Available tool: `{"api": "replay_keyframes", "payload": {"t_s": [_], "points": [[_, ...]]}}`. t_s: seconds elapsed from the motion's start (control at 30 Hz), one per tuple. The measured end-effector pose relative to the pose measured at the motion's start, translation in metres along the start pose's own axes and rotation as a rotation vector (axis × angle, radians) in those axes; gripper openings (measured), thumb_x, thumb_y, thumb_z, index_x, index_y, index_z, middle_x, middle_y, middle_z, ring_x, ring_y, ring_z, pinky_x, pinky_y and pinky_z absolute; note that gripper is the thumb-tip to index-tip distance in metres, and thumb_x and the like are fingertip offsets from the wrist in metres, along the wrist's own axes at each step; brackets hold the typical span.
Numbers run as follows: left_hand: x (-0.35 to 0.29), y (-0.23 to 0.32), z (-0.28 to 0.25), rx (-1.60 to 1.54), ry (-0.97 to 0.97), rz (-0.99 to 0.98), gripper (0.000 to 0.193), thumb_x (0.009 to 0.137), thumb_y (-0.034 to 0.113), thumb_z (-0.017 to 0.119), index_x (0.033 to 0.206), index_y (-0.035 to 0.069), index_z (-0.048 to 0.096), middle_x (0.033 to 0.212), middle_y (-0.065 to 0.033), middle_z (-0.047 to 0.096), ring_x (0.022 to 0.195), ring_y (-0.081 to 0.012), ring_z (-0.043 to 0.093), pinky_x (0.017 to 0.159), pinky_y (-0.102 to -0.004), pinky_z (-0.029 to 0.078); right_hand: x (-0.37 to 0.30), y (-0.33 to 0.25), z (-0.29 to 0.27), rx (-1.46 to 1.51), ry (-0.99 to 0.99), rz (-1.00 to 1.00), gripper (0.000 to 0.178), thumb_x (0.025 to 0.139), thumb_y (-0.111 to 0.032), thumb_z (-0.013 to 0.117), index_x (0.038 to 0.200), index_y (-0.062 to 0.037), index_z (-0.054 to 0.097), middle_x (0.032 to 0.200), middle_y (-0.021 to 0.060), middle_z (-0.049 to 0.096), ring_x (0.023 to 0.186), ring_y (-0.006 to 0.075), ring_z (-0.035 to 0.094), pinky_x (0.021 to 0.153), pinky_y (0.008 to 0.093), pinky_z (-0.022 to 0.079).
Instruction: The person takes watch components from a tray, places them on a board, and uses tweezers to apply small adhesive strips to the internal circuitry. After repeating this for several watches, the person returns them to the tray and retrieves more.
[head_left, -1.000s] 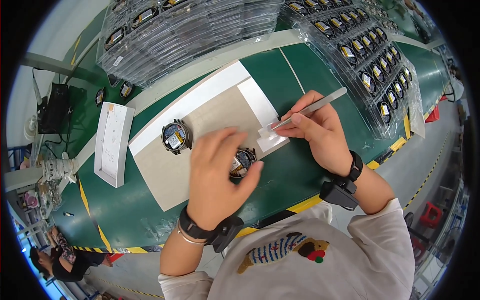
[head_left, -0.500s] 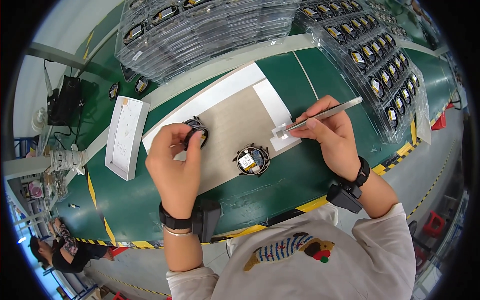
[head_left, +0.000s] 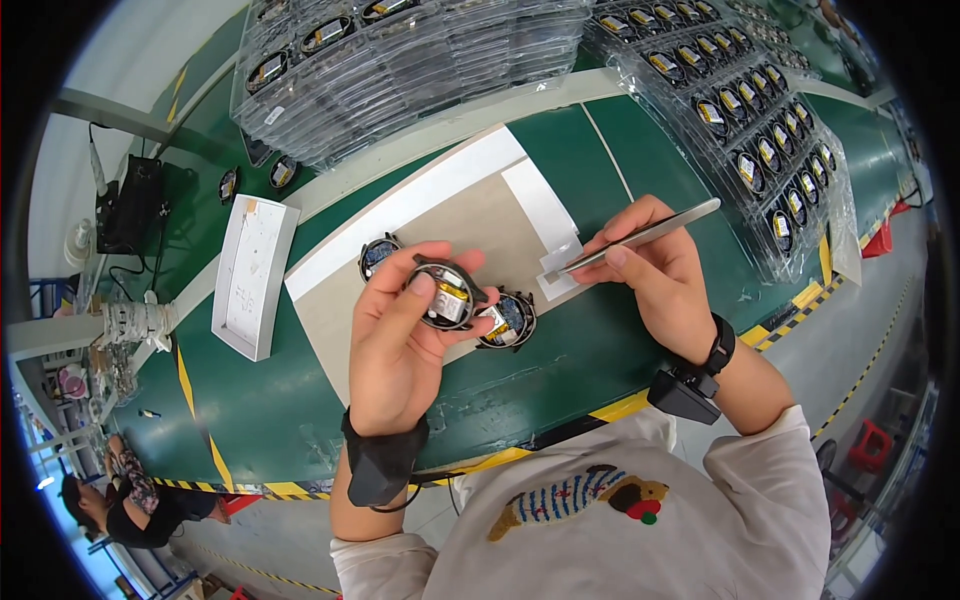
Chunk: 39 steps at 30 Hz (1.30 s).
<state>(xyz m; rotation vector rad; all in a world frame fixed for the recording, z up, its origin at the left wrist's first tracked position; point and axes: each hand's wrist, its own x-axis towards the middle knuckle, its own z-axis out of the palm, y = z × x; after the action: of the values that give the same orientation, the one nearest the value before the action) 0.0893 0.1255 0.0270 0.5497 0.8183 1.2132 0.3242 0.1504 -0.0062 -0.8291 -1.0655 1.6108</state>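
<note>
While the left hand [head_left: 392, 345] pinches a round watch module [head_left: 449, 296] between thumb and fingers over the tan sheet [head_left: 455, 220], the right hand [head_left: 655, 280] grips metal tweezers [head_left: 655, 230], points at the pale film [head_left: 561, 287] on the sheet's right side; cannot tell whether they are pressed together. Second module [head_left: 514, 318] lies just right of the left hand, third module [head_left: 376, 256] farther left.

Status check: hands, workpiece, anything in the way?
Left hand holds open watch case. Right hand grips tweezers, tips at white strip. Second watch case partly hidden behind left hand.
</note>
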Motion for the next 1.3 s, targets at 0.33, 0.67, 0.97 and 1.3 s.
{"api": "replay_keyframes", "payload": {"t_s": [0.33,0.67,0.97,1.3], "points": [[-0.006,-0.009,-0.004,0.26,-0.046,-0.009,0.016,0.087,0.003,0.048,0.101,0.001,0.055,0.094,-0.0106,0.064,0.08,-0.0168,0.063,0.061,-0.0234,0.048,0.004,-0.023,0.028,-0.037,-0.142,-0.138,0.013,0.087,-0.004,0.053,0.096,-0.0024,0.044,0.095,0.0122,0.055,0.089,0.0247,0.063,0.079,0.0371,0.056],[-0.007,-0.018,0.002,0.354,-0.01,0.045,0.019,0.086,-0.004,0.046,0.102,-0.003,0.057,0.092,-0.0066,0.061,0.078,-0.0102,0.058,0.064,-0.0236,0.05,0.001,0.001,0.049,0.064,-0.132,-0.096,0.011,0.088,0.0,0.049,0.096,-0.0028,0.043,0.095,0.0123,0.052,0.096,0.0315,0.062,0.078,0.0388,0.056],[-0.008,-0.017,0.006,0.357,-0.038,0.026,0.024,0.085,-0.007,0.047,0.107,-0.006,0.056,0.094,-0.0075,0.06,0.081,-0.0087,0.057,0.07,-0.0232,0.052,-0.006,0.01,0.054,-0.047,-0.107,-0.313,0.014,0.085,0.008,0.049,0.097,0.0006,0.046,0.095,0.0116,0.053,0.092,0.0239,0.062,0.077,0.0323,0.054],[-0.009,-0.019,0.01,0.461,-0.016,0.075,0.023,0.084,-0.009,0.051,0.105,-0.006,0.057,0.092,-0.0066,0.061,0.079,-0.0076,0.057,0.069,-0.0216,0.051,-0.01,0.005,0.04,-0.481,-0.251,-0.521,0.014,0.084,0.009,0.047,0.095,0.0018,0.047,0.097,0.0168,0.051,0.096,0.0327,0.062,0.085,0.0427,0.051]]}}
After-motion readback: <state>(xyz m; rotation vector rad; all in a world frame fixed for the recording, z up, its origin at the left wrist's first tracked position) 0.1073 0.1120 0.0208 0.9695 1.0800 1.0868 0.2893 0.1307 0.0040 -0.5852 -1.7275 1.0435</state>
